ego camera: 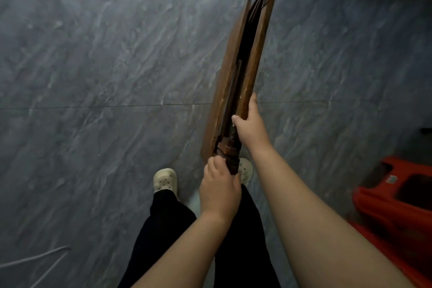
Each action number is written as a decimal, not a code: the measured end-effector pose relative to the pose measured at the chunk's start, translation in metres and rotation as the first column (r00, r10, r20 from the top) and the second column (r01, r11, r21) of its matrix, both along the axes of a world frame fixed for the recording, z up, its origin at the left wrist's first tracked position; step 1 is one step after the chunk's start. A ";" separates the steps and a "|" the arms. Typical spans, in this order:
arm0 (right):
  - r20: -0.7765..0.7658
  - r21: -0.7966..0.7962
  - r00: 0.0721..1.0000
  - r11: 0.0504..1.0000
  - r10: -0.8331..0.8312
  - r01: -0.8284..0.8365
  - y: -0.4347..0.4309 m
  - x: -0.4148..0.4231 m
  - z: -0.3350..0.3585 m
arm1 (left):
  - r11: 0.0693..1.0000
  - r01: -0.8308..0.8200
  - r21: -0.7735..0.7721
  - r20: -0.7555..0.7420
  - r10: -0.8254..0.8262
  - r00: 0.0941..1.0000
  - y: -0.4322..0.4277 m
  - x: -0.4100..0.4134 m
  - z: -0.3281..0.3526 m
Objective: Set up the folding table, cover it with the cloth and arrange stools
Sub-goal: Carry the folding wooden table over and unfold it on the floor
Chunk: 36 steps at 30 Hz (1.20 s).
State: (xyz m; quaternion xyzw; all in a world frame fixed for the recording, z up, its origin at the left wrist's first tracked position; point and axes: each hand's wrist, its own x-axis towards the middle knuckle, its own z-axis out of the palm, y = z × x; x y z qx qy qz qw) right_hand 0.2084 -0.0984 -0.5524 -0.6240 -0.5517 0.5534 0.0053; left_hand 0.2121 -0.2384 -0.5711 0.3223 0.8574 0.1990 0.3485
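On the floor, far left: pale cord (35, 258), lying in loose lines across grey marbled tile (105, 65); one thin grout joint runs side to side.
Left foot: cream perforated clog (164, 181), flat on the tile, below a black trouser leg (161, 229).
Left hand (218, 190): fingers curled shut around the near end of the folding table, knuckles up, forearm bare.
Folding table (233, 82): dark brown wood, folded flat, held edge-on and slanting from the hands away toward the top right; near end lifted above the feet, far end near a pale surface at the top edge, contact there cannot be told; folded legs and a metal bar show in the gap between the two panels.
Right hand (251, 127): clasped on the right-hand panel edge a little farther along than the left hand, thumb across the gap, fingers wrapped behind.
Right foot: second clog (245, 168), mostly hidden behind the table's near end.
Far right: red plastic stools (385, 213), apparently stacked, standing apart from the table.
Writing: small sticker (392, 179) on the stools, too small to read.
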 end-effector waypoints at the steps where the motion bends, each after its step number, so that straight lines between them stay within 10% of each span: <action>1: 0.003 -0.009 1.000 1.000 0.008 -0.008 -0.015 0.004 0.001 | 1.000 0.010 -0.008 0.014 -0.010 1.000 -0.014 0.004 0.002; 14: -0.027 -0.002 0.998 0.999 0.053 -0.053 -0.086 0.039 -0.010 | 0.999 -0.036 -0.002 0.070 0.036 0.997 -0.082 0.038 -0.005; 21: -0.125 0.004 0.988 0.996 0.088 -0.089 -0.079 0.054 -0.014 | 0.964 0.233 0.126 0.344 -0.263 0.902 -0.080 -0.024 -0.008; 25: -0.148 0.071 0.978 0.988 0.148 -0.138 -0.082 0.052 -0.026 | 0.895 0.410 0.173 0.071 -0.427 0.901 -0.061 -0.079 -0.033; 29: -0.155 0.168 0.972 0.974 0.179 -0.152 -0.086 0.053 -0.039 | 0.690 0.723 0.027 -0.183 -0.708 0.682 -0.015 -0.108 -0.079; 36: -0.253 0.149 0.960 0.985 0.123 -0.087 -0.088 0.062 -0.054 | 0.262 0.956 -0.130 -0.203 -0.951 0.233 0.052 -0.120 -0.125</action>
